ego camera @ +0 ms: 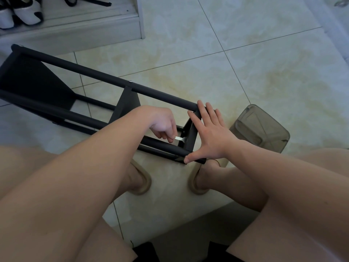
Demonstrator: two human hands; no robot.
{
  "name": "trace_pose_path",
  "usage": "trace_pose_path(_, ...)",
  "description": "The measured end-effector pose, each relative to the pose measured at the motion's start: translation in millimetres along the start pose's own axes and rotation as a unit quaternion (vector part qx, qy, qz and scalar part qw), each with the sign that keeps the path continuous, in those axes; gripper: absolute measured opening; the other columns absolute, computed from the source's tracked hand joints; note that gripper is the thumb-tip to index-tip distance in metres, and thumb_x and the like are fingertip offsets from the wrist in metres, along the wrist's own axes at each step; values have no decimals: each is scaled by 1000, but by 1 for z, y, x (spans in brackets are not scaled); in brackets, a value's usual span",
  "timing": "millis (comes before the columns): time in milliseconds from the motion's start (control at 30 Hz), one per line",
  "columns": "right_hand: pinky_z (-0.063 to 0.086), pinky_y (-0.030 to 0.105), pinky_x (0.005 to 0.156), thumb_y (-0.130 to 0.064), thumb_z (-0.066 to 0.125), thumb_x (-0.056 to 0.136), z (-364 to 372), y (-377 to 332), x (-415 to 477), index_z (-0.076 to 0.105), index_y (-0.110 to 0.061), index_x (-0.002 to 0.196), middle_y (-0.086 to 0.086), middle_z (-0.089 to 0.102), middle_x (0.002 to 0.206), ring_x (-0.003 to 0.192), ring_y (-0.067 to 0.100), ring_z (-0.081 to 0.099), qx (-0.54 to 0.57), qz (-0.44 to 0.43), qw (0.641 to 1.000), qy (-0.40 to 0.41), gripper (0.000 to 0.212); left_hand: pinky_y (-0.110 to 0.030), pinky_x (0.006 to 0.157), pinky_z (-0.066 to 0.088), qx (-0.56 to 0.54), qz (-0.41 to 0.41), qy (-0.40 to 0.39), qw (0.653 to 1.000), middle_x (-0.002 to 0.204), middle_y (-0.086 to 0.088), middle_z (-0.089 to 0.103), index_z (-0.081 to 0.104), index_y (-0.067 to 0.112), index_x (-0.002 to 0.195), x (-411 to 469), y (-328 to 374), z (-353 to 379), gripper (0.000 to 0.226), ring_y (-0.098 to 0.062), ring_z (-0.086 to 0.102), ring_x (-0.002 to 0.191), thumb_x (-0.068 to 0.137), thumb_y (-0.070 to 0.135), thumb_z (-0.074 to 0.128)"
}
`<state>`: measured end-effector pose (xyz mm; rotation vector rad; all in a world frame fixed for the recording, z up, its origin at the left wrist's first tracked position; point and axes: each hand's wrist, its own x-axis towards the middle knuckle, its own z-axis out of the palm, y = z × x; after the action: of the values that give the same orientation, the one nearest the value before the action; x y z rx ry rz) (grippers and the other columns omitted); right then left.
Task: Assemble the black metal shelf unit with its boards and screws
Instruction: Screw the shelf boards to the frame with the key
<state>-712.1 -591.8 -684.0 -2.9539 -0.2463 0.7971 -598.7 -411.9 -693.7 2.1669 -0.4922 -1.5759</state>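
left hand on the key, right hand bracing the shelf end

the black metal shelf unit [105,77] lies on its side on the pale tiled floor [264,63], running from the upper left down to the person's feet. its long tubes lie roughly parallel, and two dark boards are already set between them: a large one at the far end [34,82] and a smaller one about midway [126,104].

at the near end, the left hand [162,123] is curled, with fingers and thumb pinching a small flat silver key [179,138]. the key's tip meets the inner face of the end board [191,138]; the screw itself is too small to make out.

the right hand [210,133] is flat with fingers spread wide, holding nothing. its palm lies against the outer side of that end board, the fingertips reach up by the end of the upper tube, and the thumb rests on the end of the lower tube [75,115].

a smoky translucent plastic tub [264,127] stands on the floor just right of the right hand. beige slippers [145,182] are on both feet below the frame. black and white shoes [28,14] sit in a white cabinet [94,29] at the top left.
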Motion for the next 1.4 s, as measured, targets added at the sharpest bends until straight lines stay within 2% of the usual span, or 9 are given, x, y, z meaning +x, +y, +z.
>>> trace_pose_path(167,-16,50,122,-103,48,46,0,0,0,-12,-23,160,12,-35,162,149,34,-31,1,-1,1000,4,151,-19,66,49,11,29,37,999,76,13,75,76,29,82,1,7,5,14,-3,64,76,87,18,69)
trace_pose_path(267,-15,50,122,-103,49,47,1,1,1,-11,-24,160,12,-34,162,150,35,-31,0,-2,1000,5,151,-23,70,51,-49,37,55,997,80,11,72,78,32,73,3,6,8,20,-7,62,81,84,18,70)
trace_pose_path(400,-15,50,122,-103,47,46,1,0,1,-12,-24,160,12,-34,162,150,34,-31,-1,-1,1000,5,151,-30,76,56,-206,18,62,977,86,1,74,75,17,88,6,2,19,4,-13,68,85,89,18,71)
trace_pose_path(500,-15,50,123,-102,51,47,0,0,0,-11,-23,160,12,-34,162,150,35,-30,-1,-2,1000,6,151,-30,73,56,-262,2,59,963,76,-1,76,70,9,93,8,5,27,6,-13,73,76,94,13,66)
trace_pose_path(767,-15,50,122,-101,53,48,-2,-1,-1,-11,-23,161,12,-35,162,149,35,-32,2,-2,1000,-1,151,-29,72,55,-289,2,85,953,64,4,73,66,15,92,8,12,34,11,-8,71,65,99,12,59)
trace_pose_path(900,-15,51,123,-101,53,49,-2,-2,0,-12,-21,161,14,-34,162,150,35,-30,-4,-1,1000,0,152,-28,73,54,-309,9,103,945,67,4,74,67,19,91,11,11,34,6,-8,72,66,96,16,64)
trace_pose_path(1000,-14,51,123,-101,51,48,-2,-2,-1,-14,-20,161,13,-34,162,150,35,-31,-6,-1,1000,1,153,-27,70,52,-323,-1,85,942,72,3,76,66,18,95,12,10,33,3,-6,73,65,96,17,64)
trace_pose_path(1200,-16,49,122,-103,44,45,-2,-2,0,-15,-21,160,12,-35,162,149,34,-32,-5,0,1000,-1,153,-29,73,52,-286,-38,44,957,80,3,78,67,15,98,12,8,33,7,-9,74,75,96,19,61)
trace_pose_path(1400,-17,49,121,-103,44,44,-1,-1,0,-13,-22,160,11,-35,162,149,34,-32,0,0,1000,0,153,-27,69,51,-312,-55,59,947,70,7,76,66,15,99,11,13,34,9,-12,69,80,97,21,60)
